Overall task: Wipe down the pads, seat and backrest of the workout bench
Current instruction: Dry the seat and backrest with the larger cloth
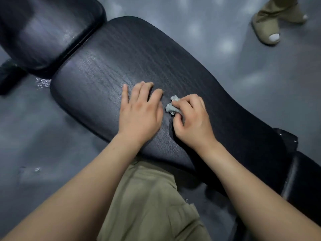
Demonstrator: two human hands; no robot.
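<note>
A smooth grey floor (243, 75) carries soft pale reflections. At the top right stands 1 olive open-toed slipper (264, 29) on a second person's foot, a white sock (274, 37) showing at the toe, under a loose olive trouser hem (278, 9). A glistening wet patch (42, 82) lies on the floor at left, a pale scrap (37, 169) lower down. The camera wearer's olive trouser leg (147, 206) fills the bottom centre.

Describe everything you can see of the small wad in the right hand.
The wad is a small, crumpled, pale grey lump with ragged edges, looking like tissue or thin cloth. The right hand pinches it, hiding part of it. It is pressed to the long black textured bench pad, near its middle, close beside the left hand, which lies flat on the pad.
</note>
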